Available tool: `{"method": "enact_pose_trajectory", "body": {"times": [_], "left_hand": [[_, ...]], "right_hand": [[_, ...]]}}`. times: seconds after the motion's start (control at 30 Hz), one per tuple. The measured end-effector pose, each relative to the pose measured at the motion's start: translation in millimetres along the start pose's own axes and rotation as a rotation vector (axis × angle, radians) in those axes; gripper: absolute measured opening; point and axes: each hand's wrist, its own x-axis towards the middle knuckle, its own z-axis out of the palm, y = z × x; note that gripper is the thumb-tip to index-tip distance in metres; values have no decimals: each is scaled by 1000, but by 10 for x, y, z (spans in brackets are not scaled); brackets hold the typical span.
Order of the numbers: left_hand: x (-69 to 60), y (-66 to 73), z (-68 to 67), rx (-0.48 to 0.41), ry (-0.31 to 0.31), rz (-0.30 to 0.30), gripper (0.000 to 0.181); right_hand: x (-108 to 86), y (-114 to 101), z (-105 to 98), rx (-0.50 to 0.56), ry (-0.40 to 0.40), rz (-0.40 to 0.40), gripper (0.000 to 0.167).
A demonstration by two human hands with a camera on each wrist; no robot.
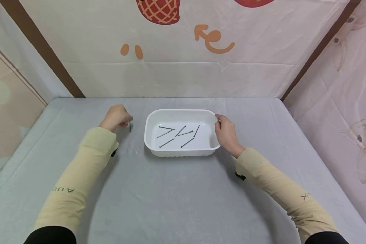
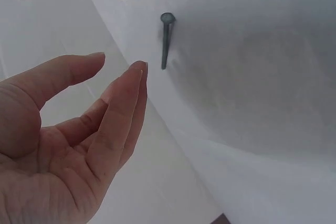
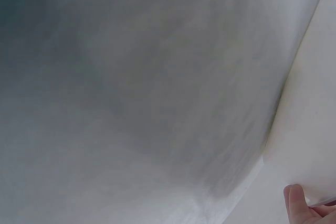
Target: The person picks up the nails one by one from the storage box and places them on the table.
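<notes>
A single nail [image 2: 166, 40] lies on the cloth-covered table just beyond the fingertips of my left hand [image 2: 79, 129]. In that left wrist view a gap shows between the thumb and the loosely bent fingers, with nothing held there. From the head view, the left hand [image 1: 116, 117] is left of a white plastic tray [image 1: 183, 153], close above the nail [image 1: 130, 126]. My right hand [image 1: 227, 135] grips the tray's right rim, thumb and fingers about it. Inside the tray, several dark nails [image 1: 187, 142] lie scattered. The right wrist view catches only some fingers [image 3: 298, 203] at the tray edge.
Grey cloth covers the table [image 1: 158, 196]. A printed pale curtain [image 1: 177, 78] hangs along the back edge, with further patterned curtains at the left [image 1: 12, 112] and right [image 1: 338, 101].
</notes>
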Motion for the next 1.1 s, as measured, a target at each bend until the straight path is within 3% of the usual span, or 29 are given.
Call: {"method": "enact_pose_trajectory", "body": {"times": [0.37,1.1], "left_hand": [[-19,79,-26,70,-11,53,24],[-116,324,-6,195,40,137,27]], "right_hand": [[2,-3,3,8,5,-9,35],[5,10,11,0,5,-6,35]]}}
